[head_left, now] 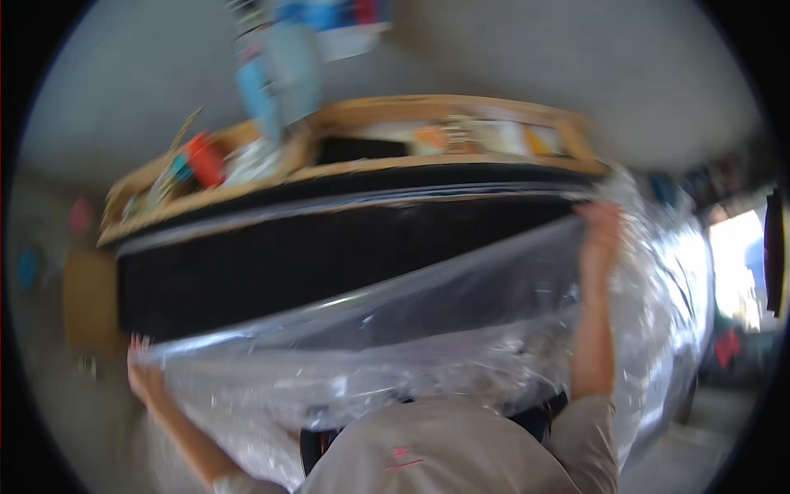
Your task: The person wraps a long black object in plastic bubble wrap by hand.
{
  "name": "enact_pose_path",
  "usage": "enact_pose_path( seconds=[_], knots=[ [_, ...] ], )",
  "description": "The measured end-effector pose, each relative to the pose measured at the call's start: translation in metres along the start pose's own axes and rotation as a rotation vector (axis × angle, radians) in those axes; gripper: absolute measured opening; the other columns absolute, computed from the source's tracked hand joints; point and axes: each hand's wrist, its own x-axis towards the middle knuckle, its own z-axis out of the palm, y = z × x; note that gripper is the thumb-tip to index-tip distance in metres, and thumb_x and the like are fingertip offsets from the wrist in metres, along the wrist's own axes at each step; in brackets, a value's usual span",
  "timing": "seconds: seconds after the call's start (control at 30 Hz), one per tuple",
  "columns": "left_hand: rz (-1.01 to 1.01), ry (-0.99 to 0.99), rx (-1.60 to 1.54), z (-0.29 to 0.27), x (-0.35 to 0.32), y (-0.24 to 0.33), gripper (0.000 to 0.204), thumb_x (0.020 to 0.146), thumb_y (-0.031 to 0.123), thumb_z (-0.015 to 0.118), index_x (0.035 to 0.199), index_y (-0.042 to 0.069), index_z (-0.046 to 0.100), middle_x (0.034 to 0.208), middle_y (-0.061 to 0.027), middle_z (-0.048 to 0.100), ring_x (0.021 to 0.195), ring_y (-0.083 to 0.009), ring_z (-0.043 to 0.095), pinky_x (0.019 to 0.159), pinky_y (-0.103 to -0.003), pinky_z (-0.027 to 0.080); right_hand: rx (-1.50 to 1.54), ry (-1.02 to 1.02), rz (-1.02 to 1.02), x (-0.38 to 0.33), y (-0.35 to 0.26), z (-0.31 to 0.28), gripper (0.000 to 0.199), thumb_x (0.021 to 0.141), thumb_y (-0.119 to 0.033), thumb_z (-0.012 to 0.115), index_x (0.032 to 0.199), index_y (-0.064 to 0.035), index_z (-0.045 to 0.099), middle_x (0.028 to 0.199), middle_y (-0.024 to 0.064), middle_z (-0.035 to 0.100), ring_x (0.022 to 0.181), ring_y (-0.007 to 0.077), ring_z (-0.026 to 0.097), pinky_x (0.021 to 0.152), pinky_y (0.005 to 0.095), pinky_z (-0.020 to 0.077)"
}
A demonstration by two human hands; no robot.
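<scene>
I hold a big sheet of clear plastic wrap (428, 329) with my 2 hands. My left hand (141, 375) is closed on the low left corner of the wrap. My right hand (599, 239) is up high and grips the wrap's top right edge. The wrap hangs stretched between my hands, right in front of a big black flat thing (329, 247) that it partly covers. Above the black thing is a wooden shelf (354, 132) with small colorful things on it. The picture is blurry, so I cannot tell what those small things are.
</scene>
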Motion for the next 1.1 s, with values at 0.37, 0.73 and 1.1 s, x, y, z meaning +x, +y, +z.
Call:
enact_pose_path(
  seconds=[0.37, 0.73, 1.1],
  knots=[
    [0.546, 0.513, 1.417, 0.258, 0.057, -0.112, 0.023, 0.09, 0.029, 0.046, 0.101, 0.009, 0.051, 0.097, -0.0228, 0.062, 0.092, -0.0433, 0.058, 0.077, -0.05, 0.044, -0.015, 0.114, 0.351, 0.065, 0.152, 0.105, 0.025, 0.087, -0.019, 0.055, 0.096, 0.0047, 0.052, 0.086, 0.0161, 0.059, 0.082, 0.028, 0.057, 0.078, 0.036, 0.0439],
    [0.715, 0.479, 1.235, 0.252, 0.095, -0.134, 0.028, 0.082, 0.024, 0.051, 0.101, 0.005, 0.055, 0.096, -0.0189, 0.062, 0.09, -0.038, 0.059, 0.082, -0.044, 0.045, 0.613, 0.064, 0.713, 0.081, 0.163, 0.052, 0.058, 0.085, -0.059, 0.046, 0.126, -0.0183, 0.049, 0.097, -0.0005, 0.055, 0.066, 0.0094, 0.046, 0.052, 0.025, 0.0355],
    [0.734, 0.327, 0.334, 0.209, -0.007, -0.038, 0.023, 0.091, 0.008, 0.054, 0.11, -0.004, 0.052, 0.108, -0.0139, 0.058, 0.094, -0.019, 0.057, 0.086, -0.026, 0.045, 0.379, 0.073, 0.241, 0.011, 0.069, 0.052, 0.041, 0.088, -0.011, 0.056, 0.126, -0.0022, 0.043, 0.097, 0.0101, 0.059, 0.082, 0.0178, 0.058, 0.077, 0.0295, 0.0458]
  ],
)
